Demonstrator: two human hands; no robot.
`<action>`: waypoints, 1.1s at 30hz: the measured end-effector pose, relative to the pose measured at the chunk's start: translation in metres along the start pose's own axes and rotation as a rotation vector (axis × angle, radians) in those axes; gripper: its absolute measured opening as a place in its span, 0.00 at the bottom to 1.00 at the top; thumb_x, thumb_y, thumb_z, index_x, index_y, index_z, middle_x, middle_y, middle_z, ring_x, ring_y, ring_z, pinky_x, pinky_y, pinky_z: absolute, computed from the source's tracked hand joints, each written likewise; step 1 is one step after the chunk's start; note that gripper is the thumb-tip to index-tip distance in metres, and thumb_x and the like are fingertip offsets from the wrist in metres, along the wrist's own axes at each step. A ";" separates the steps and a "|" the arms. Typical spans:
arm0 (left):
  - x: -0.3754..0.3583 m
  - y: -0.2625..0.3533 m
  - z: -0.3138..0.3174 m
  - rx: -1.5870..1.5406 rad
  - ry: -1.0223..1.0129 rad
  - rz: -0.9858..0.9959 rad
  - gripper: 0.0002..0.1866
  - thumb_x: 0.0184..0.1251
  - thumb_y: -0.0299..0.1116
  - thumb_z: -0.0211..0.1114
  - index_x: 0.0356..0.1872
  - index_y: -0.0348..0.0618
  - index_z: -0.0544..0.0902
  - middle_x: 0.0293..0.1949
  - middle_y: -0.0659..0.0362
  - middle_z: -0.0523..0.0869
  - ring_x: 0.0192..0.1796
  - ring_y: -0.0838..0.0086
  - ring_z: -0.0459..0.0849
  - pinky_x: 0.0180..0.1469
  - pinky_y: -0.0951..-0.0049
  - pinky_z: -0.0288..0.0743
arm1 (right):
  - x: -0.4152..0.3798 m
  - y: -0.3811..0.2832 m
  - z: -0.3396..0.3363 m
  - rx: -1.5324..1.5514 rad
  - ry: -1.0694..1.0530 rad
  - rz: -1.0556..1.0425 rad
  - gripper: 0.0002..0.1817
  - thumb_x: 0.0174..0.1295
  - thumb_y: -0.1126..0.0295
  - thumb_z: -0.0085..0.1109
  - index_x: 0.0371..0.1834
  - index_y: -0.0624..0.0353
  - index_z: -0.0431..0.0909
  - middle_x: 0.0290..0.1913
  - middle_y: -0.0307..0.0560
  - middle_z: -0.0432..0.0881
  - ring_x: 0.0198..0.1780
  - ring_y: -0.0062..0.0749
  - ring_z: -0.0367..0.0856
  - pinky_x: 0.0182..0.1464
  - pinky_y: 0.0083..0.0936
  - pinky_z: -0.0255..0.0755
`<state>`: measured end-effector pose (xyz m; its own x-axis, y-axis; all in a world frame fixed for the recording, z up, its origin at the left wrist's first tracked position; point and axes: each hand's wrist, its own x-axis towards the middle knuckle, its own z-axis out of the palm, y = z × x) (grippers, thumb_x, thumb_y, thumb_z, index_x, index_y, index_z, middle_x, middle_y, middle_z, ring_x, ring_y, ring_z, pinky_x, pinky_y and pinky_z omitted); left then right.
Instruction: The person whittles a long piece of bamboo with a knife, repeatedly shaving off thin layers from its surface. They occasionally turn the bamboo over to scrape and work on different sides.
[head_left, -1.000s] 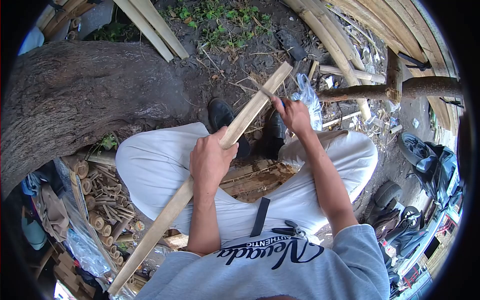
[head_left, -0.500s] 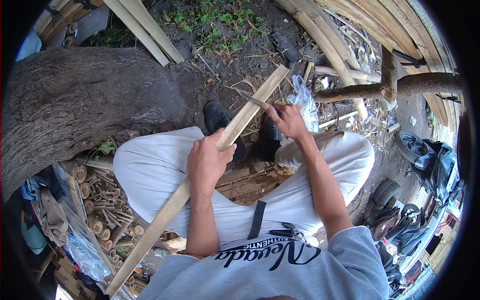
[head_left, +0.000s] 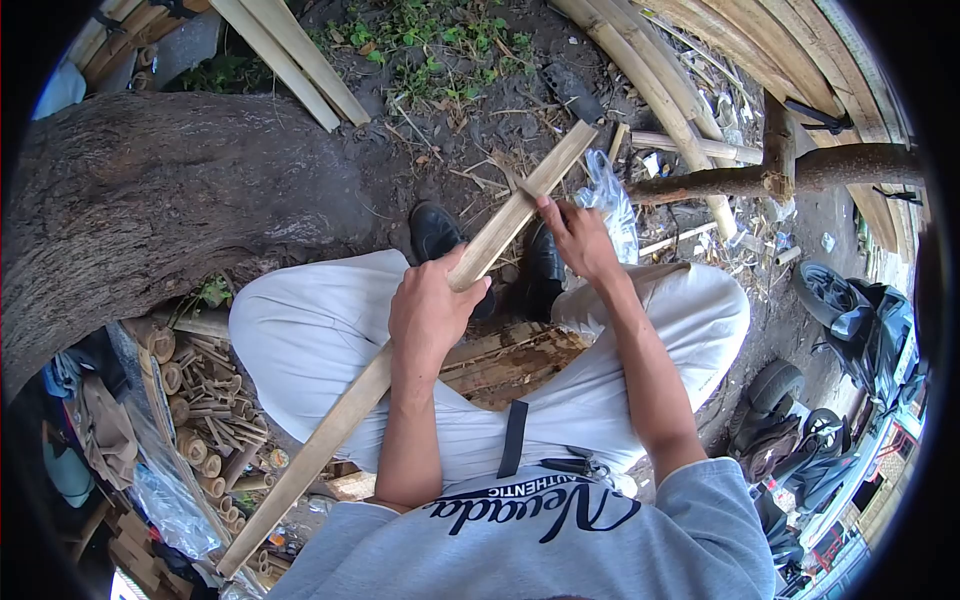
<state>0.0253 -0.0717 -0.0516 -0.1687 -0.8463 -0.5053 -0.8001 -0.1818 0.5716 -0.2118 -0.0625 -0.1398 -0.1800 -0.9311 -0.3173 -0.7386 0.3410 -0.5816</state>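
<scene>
A long flat bamboo strip runs slantwise from the lower left, over my lap, to a tip above my shoes. My left hand is wrapped round it at its middle. Closer to the far end, my right hand is closed round the handle of a knife, whose blade lies across the strip's upper face. Most of the handle is hidden in my fingers. Below the strip are two black shoes on the dirt.
A thick tree trunk lies at the left, above a stack of cut bamboo pieces. Bamboo poles and a branch are at the upper right. A clear plastic bag lies beyond my right hand. A motorcycle stands far right.
The strip and my left hand have shifted a little up and to the right. The knife blade has turned and sits slightly higher on the strip.
</scene>
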 end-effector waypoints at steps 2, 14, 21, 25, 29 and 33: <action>0.001 -0.002 0.002 0.014 0.002 0.003 0.28 0.61 0.42 0.76 0.63 0.48 0.86 0.40 0.43 0.91 0.47 0.48 0.90 0.51 0.56 0.82 | -0.013 -0.015 0.004 -0.002 -0.038 -0.058 0.31 0.79 0.44 0.46 0.38 0.63 0.85 0.32 0.67 0.85 0.39 0.67 0.84 0.45 0.55 0.77; -0.001 -0.006 0.007 0.034 -0.015 0.011 0.28 0.62 0.45 0.76 0.64 0.49 0.85 0.45 0.42 0.91 0.50 0.47 0.89 0.52 0.52 0.83 | -0.032 -0.019 0.017 0.076 -0.113 -0.170 0.32 0.78 0.42 0.48 0.36 0.63 0.85 0.26 0.66 0.82 0.35 0.67 0.83 0.41 0.54 0.77; -0.008 -0.004 0.010 0.076 -0.027 0.045 0.30 0.63 0.48 0.76 0.65 0.49 0.84 0.47 0.43 0.89 0.52 0.48 0.88 0.55 0.53 0.82 | -0.038 -0.014 -0.004 0.001 -0.025 -0.088 0.33 0.80 0.43 0.45 0.35 0.64 0.84 0.26 0.67 0.82 0.35 0.68 0.83 0.41 0.54 0.76; -0.016 0.002 0.007 0.150 -0.036 0.045 0.30 0.63 0.48 0.76 0.65 0.50 0.84 0.47 0.43 0.89 0.52 0.49 0.88 0.56 0.53 0.81 | -0.044 -0.006 -0.007 -0.006 0.028 -0.080 0.33 0.80 0.43 0.46 0.35 0.65 0.84 0.26 0.67 0.82 0.35 0.69 0.83 0.41 0.55 0.76; -0.021 0.000 0.008 0.131 -0.047 0.048 0.30 0.63 0.47 0.76 0.65 0.48 0.84 0.47 0.42 0.89 0.52 0.48 0.88 0.56 0.52 0.81 | -0.056 -0.008 -0.005 0.027 0.063 -0.084 0.36 0.80 0.43 0.44 0.34 0.70 0.82 0.24 0.70 0.78 0.34 0.69 0.78 0.41 0.52 0.72; -0.022 -0.002 0.008 0.088 -0.072 0.080 0.30 0.63 0.46 0.76 0.65 0.47 0.84 0.48 0.42 0.89 0.53 0.48 0.88 0.56 0.51 0.81 | -0.067 -0.013 -0.006 -0.023 0.031 -0.100 0.32 0.80 0.45 0.46 0.37 0.65 0.84 0.26 0.67 0.82 0.37 0.69 0.83 0.42 0.55 0.76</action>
<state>0.0262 -0.0486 -0.0471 -0.2726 -0.8178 -0.5069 -0.8290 -0.0678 0.5552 -0.1941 -0.0053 -0.1060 -0.1246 -0.9641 -0.2347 -0.7682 0.2434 -0.5921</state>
